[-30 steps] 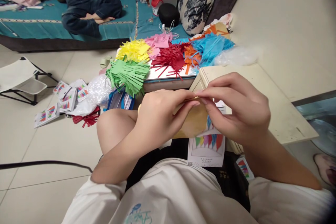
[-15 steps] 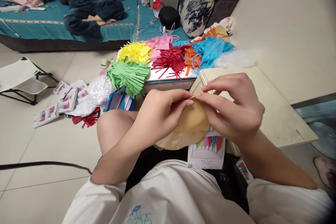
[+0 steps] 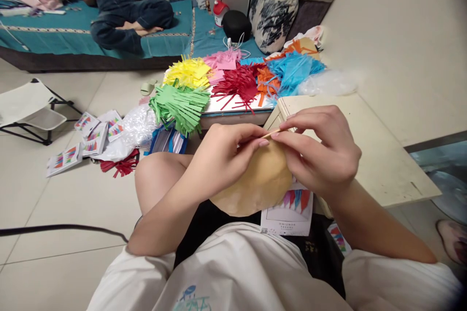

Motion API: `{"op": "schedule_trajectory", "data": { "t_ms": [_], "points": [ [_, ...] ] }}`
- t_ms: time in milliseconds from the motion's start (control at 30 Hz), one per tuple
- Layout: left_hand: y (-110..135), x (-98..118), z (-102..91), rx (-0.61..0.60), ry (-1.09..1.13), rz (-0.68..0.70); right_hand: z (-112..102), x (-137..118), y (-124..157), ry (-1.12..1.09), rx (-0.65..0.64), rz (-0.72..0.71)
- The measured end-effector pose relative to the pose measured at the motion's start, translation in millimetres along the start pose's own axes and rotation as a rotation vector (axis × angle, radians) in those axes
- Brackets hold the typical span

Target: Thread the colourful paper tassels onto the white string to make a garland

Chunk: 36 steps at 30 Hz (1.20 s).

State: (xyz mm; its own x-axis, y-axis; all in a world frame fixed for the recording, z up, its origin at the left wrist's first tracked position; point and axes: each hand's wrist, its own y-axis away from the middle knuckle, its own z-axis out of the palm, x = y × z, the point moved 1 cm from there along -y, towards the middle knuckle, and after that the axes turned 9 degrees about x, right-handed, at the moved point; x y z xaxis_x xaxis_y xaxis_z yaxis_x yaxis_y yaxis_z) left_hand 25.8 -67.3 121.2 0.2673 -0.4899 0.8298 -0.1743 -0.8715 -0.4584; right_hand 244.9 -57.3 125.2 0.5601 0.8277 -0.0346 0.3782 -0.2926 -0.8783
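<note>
A tan sheet of thin paper [image 3: 257, 184] hangs over my lap, its upper edge folded into a narrow strip. My left hand [image 3: 228, 155] pinches that edge between thumb and forefinger. Close beside it, my right hand [image 3: 321, 148] grips the same edge with thumb and fingertips, the two hands nearly touching. Behind the sheet's right side, partly covered, a white printed package [image 3: 288, 216] with pictures of coloured tassels lies on my lap.
Fringed paper tassels, green [image 3: 178, 107], yellow [image 3: 188, 73], red [image 3: 239, 82] and blue [image 3: 295, 70], lie ahead of me. A pale board [image 3: 379, 155] is on the right. Packages [image 3: 65, 158] and plastic wrap [image 3: 138, 126] sit left. A person [image 3: 127, 14] sits on the sofa.
The folded strip between my fingertips shows more plainly. My right hand has shifted slightly left, and the sheet's lower part has spread a little lower and to the left.
</note>
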Motion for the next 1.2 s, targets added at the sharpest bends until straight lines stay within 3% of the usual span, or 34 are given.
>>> {"op": "schedule_trajectory", "data": {
  "t_ms": [667,867,1200],
  "points": [
    [3.1,8.7,0.7,-0.038,-0.196,0.001,1.8,-2.5,-5.9,-0.015,-0.075,-0.028],
    [-1.3,0.7,1.1,-0.036,-0.068,-0.033,3.2,-1.7,-5.6,-0.006,-0.07,-0.01],
    [-20.2,-22.0,-2.2,-0.097,0.157,-0.218,-6.0,-4.1,3.6,-0.005,-0.025,-0.003]
  ]
}}
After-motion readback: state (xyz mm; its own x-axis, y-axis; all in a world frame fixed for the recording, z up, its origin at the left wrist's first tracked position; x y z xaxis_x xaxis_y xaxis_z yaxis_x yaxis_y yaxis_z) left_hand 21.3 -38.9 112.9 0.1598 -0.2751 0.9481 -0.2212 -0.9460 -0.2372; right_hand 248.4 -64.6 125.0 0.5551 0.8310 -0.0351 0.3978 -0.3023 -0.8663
